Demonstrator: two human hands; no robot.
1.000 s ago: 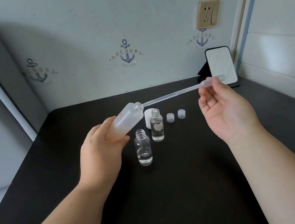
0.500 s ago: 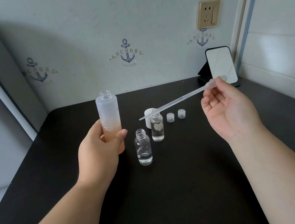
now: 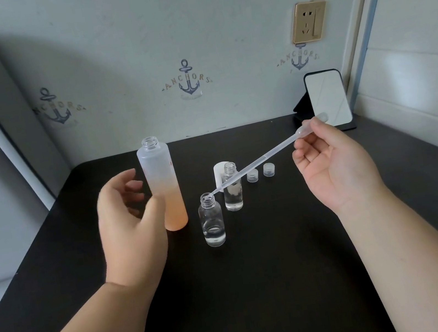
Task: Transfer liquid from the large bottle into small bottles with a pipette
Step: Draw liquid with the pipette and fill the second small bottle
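Two hands: right hand (image 3: 333, 164) pinches the pipette (image 3: 257, 160) over the near small bottle (image 3: 211, 219); left hand (image 3: 126, 210), released, beside the large bottle (image 3: 161, 181).

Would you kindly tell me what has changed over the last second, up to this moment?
The left hand tipped the large bottle back upright, set it on the table and loosened its grip, thumb still against it. The right hand drew the pipette out of the large bottle and swung its tip down to the mouth of the near small bottle. The far small bottle and caps stayed put.
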